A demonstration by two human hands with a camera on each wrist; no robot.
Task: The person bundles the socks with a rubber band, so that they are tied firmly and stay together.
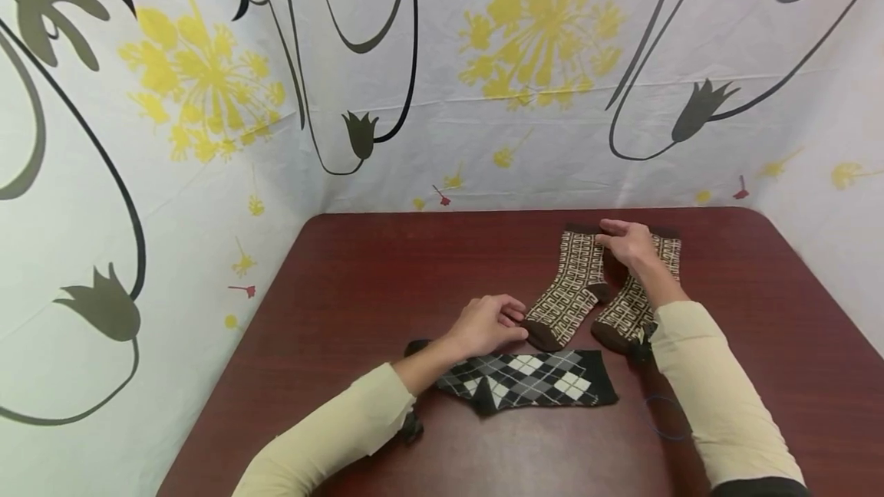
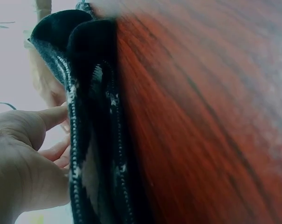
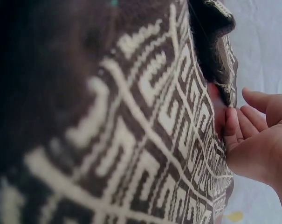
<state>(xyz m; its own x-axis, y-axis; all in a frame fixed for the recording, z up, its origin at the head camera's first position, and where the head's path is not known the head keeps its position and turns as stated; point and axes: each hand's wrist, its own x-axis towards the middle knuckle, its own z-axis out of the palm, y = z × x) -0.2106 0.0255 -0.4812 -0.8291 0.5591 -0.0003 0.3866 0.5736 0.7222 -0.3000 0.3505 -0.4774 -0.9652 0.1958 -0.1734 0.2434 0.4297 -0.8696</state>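
Observation:
Two brown-and-cream patterned socks lie side by side in the head view, the left sock (image 1: 569, 274) and the right sock (image 1: 625, 311). My right hand (image 1: 628, 244) is at the cuff of the left one, its fingertips right at the cuff's edge and its forearm over the right sock. In the right wrist view, the fingers (image 3: 234, 128) are lightly bent beside the patterned knit. My left hand (image 1: 486, 326) has loosely spread fingers close to the left sock's toe. Below it lie black-and-grey argyle socks (image 1: 545, 378), shown stacked in two layers in the left wrist view.
A dark red wooden table (image 1: 373, 274) carries all the socks. Behind it and at the sides hangs a white cloth (image 1: 428, 129) with grey tulips and yellow flowers. A thin blue ring-shaped outline (image 1: 666, 418) shows near my right sleeve.

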